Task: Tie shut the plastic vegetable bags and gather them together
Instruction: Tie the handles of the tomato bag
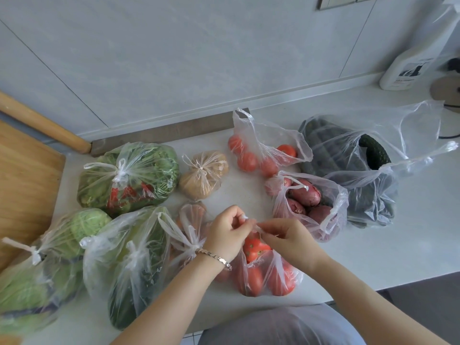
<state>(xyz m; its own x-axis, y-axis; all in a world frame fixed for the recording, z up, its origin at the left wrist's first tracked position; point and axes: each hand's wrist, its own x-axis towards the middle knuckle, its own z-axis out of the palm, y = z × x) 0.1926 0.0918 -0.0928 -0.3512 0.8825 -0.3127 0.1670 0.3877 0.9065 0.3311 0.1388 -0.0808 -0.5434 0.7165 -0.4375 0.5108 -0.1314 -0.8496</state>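
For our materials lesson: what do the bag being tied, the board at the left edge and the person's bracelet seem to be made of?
Tomato bag held by the left hand and right hand: thin clear plastic film, glossy, crinkled, contents visible through it.
Board: wood, apparently, by its warm tone and straight grain; matte.
Bracelet: probably metal, with shiny silvery links.

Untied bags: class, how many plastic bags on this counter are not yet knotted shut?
4: the tomato bag under both hands, the far tomato bag, the sweet potato bag, and the cucumber bag on the right.
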